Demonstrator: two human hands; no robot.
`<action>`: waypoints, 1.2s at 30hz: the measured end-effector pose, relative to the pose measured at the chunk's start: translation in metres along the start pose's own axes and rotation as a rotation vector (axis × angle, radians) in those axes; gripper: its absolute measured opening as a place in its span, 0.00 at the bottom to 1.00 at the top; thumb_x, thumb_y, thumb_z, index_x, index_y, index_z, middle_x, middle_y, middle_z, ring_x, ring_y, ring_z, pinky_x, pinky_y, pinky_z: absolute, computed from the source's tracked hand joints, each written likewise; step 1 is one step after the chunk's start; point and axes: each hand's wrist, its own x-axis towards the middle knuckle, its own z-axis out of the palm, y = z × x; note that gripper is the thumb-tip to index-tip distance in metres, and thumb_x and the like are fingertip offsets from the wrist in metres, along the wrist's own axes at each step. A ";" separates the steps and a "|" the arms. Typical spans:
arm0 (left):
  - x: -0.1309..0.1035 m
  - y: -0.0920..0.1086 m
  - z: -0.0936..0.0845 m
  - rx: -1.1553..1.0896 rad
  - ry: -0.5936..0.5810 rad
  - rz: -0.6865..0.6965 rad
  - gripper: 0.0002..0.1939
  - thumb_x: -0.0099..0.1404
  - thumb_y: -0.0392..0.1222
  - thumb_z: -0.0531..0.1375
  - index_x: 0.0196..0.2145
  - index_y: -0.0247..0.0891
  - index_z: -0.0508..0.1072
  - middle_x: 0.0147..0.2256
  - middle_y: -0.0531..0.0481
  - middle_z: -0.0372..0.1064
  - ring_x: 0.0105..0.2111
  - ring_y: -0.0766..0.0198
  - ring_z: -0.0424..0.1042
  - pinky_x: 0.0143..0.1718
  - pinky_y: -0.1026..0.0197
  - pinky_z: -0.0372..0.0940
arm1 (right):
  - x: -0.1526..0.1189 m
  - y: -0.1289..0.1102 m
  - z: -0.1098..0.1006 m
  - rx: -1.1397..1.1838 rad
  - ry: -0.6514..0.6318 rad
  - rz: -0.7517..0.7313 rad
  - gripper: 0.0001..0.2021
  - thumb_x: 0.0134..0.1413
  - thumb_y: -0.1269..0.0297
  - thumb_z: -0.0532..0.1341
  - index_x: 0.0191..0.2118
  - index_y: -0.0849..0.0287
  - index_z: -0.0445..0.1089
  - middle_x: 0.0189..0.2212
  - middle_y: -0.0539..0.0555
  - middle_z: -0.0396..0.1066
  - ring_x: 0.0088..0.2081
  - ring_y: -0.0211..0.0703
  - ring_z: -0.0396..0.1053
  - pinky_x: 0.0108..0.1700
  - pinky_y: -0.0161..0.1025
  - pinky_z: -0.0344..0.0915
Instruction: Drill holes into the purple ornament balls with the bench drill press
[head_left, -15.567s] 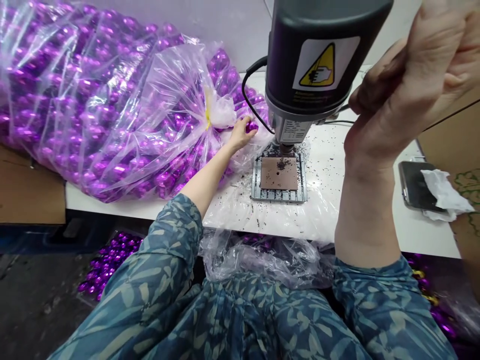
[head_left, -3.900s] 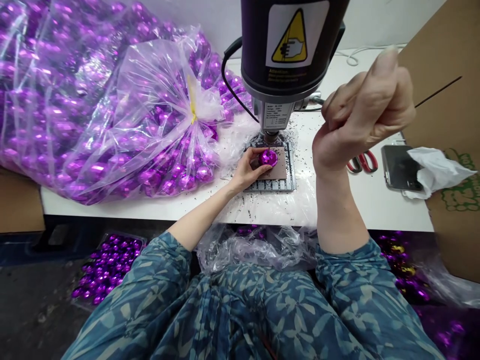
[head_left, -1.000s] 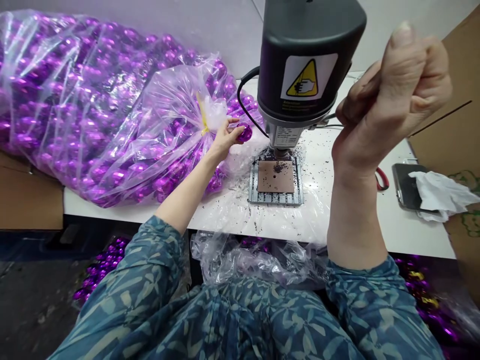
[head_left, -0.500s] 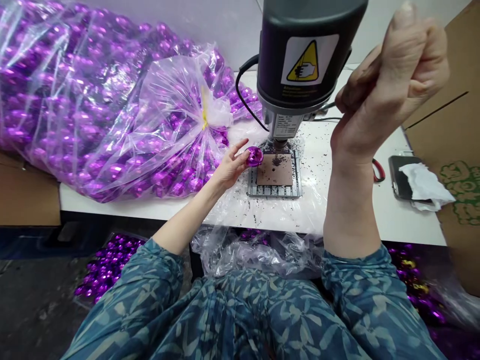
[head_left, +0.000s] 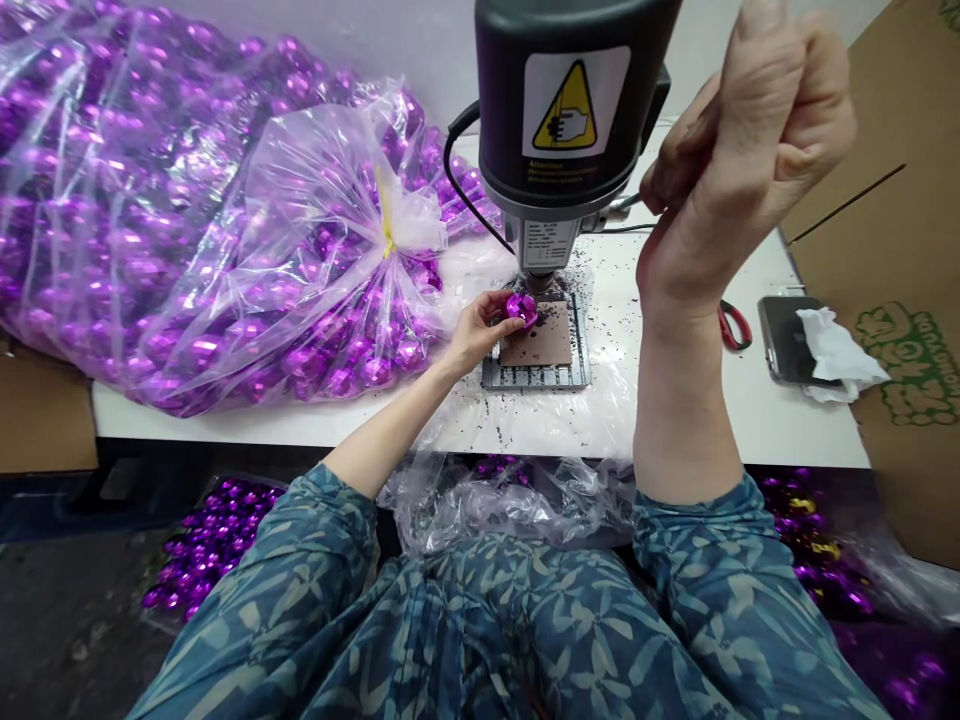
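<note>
Vs half a second earlier: purple ball [head_left: 521,310] had moved from the brown plate's [head_left: 551,346] left edge to over its far-left part, near the chuck [head_left: 537,283]. Left hand's [head_left: 484,325] grip was pinched on the ball; right hand [head_left: 750,150] stayed fisted round the lever [head_left: 625,204].

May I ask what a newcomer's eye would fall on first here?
Probably the big clear plastic bag of shiny purple faceted balls, spread across the left of the white table. Next comes the black machine with a yellow warning triangle, top centre. Below it, the left hand holds one such ball by the flat brown plate, while the right hand grips a metal lever beside the machine.
</note>
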 end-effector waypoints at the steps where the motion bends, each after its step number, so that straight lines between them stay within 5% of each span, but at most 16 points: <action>1: 0.000 -0.001 0.001 0.016 -0.005 0.011 0.31 0.57 0.50 0.78 0.53 0.38 0.74 0.52 0.40 0.79 0.55 0.52 0.80 0.63 0.45 0.71 | 0.000 0.000 0.000 0.004 0.000 0.004 0.23 0.50 0.43 0.62 0.25 0.54 0.52 0.14 0.40 0.46 0.15 0.27 0.43 0.23 0.40 0.38; 12: -0.012 -0.003 0.004 0.209 -0.091 0.159 0.32 0.60 0.53 0.76 0.57 0.41 0.72 0.54 0.41 0.77 0.54 0.52 0.79 0.59 0.46 0.74 | 0.002 0.000 -0.007 0.048 -0.020 0.036 0.24 0.45 0.43 0.68 0.24 0.56 0.59 0.13 0.40 0.53 0.15 0.27 0.50 0.21 0.37 0.43; 20: -0.006 -0.008 0.017 0.385 -0.075 0.269 0.28 0.62 0.44 0.74 0.57 0.40 0.71 0.53 0.42 0.77 0.53 0.53 0.79 0.56 0.49 0.76 | 0.002 0.003 -0.008 0.074 -0.030 0.019 0.23 0.48 0.44 0.68 0.25 0.58 0.60 0.13 0.39 0.52 0.14 0.25 0.50 0.21 0.35 0.43; 36: -0.010 -0.028 0.019 0.348 -0.075 0.377 0.31 0.66 0.55 0.72 0.60 0.42 0.67 0.56 0.41 0.75 0.57 0.50 0.78 0.60 0.44 0.75 | 0.001 0.005 -0.008 0.011 -0.034 -0.021 0.25 0.49 0.42 0.65 0.25 0.56 0.55 0.14 0.40 0.48 0.15 0.25 0.47 0.21 0.36 0.42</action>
